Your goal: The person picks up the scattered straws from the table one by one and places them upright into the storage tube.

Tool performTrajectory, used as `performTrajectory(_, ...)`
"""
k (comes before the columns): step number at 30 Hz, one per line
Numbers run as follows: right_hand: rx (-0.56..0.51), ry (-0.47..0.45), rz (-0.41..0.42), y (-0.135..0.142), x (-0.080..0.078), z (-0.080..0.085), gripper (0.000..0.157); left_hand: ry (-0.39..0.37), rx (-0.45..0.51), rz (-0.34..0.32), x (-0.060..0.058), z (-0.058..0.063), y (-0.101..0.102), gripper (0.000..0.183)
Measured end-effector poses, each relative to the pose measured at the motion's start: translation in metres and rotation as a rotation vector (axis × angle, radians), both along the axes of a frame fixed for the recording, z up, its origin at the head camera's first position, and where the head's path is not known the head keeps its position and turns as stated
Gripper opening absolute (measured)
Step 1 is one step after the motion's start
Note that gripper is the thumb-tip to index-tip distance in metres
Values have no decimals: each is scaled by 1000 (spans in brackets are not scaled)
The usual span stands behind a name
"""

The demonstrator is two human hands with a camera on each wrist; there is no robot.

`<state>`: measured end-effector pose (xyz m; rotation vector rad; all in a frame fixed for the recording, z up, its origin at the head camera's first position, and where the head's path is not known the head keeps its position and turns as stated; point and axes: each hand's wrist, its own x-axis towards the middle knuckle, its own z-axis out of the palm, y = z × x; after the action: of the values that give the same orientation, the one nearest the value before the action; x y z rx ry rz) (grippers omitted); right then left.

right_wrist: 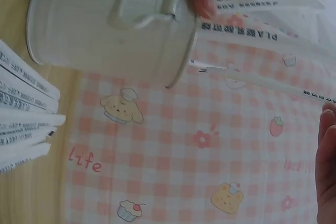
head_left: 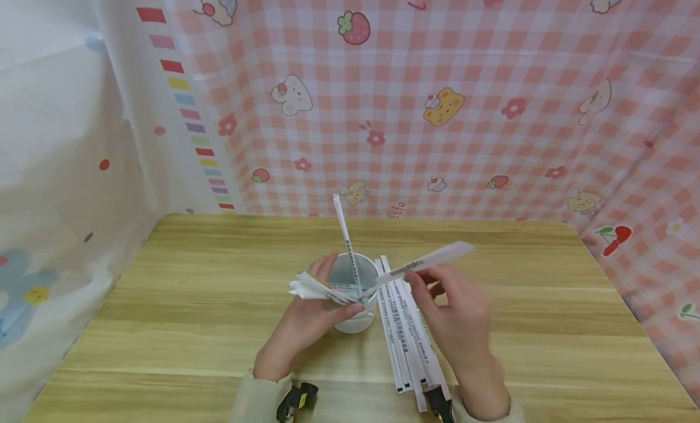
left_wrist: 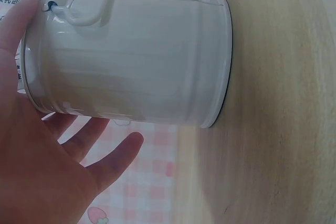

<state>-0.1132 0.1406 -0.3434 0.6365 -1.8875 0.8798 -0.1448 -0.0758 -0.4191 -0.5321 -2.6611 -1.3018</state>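
Note:
A white pail (head_left: 350,324) with a looped wire handle (left_wrist: 100,11) stands upright on the table. My left hand (head_left: 312,319) grips it near the rim, thumb on the near side and fingers round the far side. Several paper-wrapped straws (head_left: 314,288) lean out of the pail to the left, and one straw (head_left: 343,222) points towards the back wall. My right hand (head_left: 459,307) pinches another wrapped straw (head_left: 423,262), which slants out over the pail's right rim; its lower end is inside. Printed lettering (right_wrist: 239,31) runs along the wrappers.
Right of the pail, a row of wrapped straws (head_left: 404,332) lies on the wooden table (head_left: 180,326), partly under my right forearm. Pink checked cloth (head_left: 383,107) hangs behind the table's far edge. White cloth (head_left: 60,137) hangs at the left.

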Motion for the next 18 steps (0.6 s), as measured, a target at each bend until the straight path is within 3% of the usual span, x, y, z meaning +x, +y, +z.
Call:
performTrajectory(9,128,-163,70,-12,-8,-17,11,-17,4,2,1,1,0,97)
performTrajectory(18,351,-291,47,-17,-17,-36,5,-44,0,1,0,2,-1,100)
